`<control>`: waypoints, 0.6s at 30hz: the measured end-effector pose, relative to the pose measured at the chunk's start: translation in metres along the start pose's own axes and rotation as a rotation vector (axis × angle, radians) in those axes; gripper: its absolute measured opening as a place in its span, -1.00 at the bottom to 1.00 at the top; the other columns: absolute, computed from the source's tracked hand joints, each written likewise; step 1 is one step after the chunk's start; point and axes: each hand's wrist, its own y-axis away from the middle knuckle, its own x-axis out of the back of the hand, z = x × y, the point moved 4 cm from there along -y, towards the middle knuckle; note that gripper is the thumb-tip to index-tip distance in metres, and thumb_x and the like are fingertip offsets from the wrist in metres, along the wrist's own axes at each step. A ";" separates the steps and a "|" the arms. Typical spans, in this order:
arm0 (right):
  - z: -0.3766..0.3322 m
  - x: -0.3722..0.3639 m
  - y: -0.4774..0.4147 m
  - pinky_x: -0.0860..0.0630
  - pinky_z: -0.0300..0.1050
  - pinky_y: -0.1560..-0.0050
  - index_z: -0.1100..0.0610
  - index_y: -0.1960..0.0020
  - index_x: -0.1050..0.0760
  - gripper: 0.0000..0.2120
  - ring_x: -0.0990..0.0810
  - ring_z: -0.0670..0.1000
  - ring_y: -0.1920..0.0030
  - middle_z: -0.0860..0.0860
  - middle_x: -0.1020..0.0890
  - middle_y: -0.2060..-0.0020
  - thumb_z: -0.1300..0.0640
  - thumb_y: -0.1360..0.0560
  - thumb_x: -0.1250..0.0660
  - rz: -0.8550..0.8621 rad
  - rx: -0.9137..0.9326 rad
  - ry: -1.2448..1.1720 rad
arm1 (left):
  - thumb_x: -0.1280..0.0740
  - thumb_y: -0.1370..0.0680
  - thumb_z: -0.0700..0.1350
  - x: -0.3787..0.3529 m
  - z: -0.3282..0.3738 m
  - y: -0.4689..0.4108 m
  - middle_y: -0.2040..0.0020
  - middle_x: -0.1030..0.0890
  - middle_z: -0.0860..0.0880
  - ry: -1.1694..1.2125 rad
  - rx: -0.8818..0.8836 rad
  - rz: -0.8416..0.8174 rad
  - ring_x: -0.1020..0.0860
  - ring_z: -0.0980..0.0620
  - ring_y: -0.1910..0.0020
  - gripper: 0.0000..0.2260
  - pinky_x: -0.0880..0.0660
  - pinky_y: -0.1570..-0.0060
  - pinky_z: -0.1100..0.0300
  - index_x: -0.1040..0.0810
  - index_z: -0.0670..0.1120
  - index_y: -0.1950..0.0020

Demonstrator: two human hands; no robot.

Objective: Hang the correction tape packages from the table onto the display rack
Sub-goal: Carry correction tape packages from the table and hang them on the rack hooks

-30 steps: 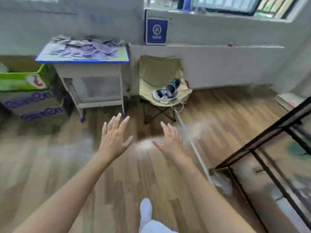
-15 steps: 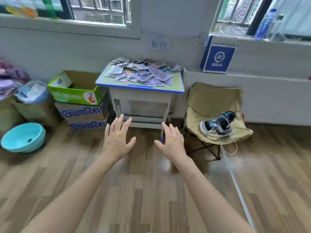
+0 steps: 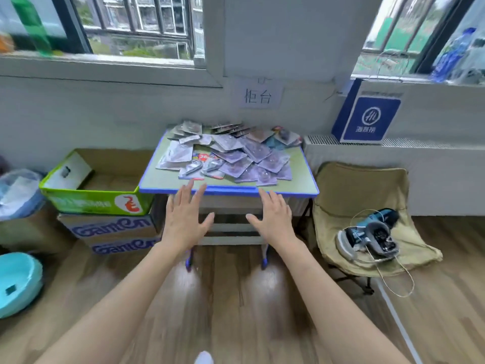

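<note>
A heap of correction tape packages [image 3: 231, 156], mostly purple-grey blister cards, covers a small green-topped table with a blue rim [image 3: 301, 191] against the wall. My left hand [image 3: 183, 219] is held out flat, fingers spread, its fingertips just short of the table's front edge. My right hand [image 3: 273, 219] is stretched out the same way beside it, below the front edge. Both hands hold nothing. The display rack is out of view.
Left of the table stand a green open carton [image 3: 91, 203] on stacked cardboard boxes [image 3: 110, 232], plus a turquoise basin [image 3: 18, 282]. To the right a beige folding chair [image 3: 367, 195] holds a headset with cables [image 3: 367, 237]. The floor is wood.
The view has swung left and come closer to the table, which now sits centred; the black rack frame seen at the right a second ago has left the view. Both hands stay open.
</note>
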 end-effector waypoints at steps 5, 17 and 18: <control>-0.003 0.010 -0.089 -0.01 0.08 -0.48 0.04 -0.55 0.01 -0.32 -0.01 0.11 -0.52 0.12 -0.06 -0.53 -0.08 -0.55 -0.24 0.028 -0.101 -0.020 | -0.30 -0.55 0.01 0.000 -0.013 -0.108 -0.54 -0.09 -0.07 0.078 -0.067 0.027 -0.07 -0.08 -0.50 -0.42 0.06 -0.45 0.04 -0.17 0.00 -0.53; 0.044 -0.007 -0.293 -0.04 0.11 -0.47 0.05 -0.55 0.03 -0.29 -0.02 0.14 -0.51 0.14 -0.04 -0.53 -0.07 -0.55 -0.25 -0.051 -0.145 -0.037 | -0.32 -0.54 0.03 -0.082 -0.030 -0.297 -0.54 -0.08 -0.09 0.083 -0.031 -0.073 -0.09 -0.10 -0.50 -0.39 -0.01 -0.46 0.01 -0.16 -0.01 -0.53; 0.050 -0.007 -0.311 -0.05 0.10 -0.47 0.05 -0.55 0.03 -0.30 -0.03 0.14 -0.51 0.15 -0.05 -0.53 -0.07 -0.55 -0.25 -0.060 -0.146 -0.040 | -0.31 -0.54 0.03 -0.090 -0.029 -0.314 -0.55 -0.07 -0.09 0.077 -0.019 -0.082 -0.08 -0.10 -0.50 -0.39 -0.01 -0.46 0.00 -0.15 -0.01 -0.53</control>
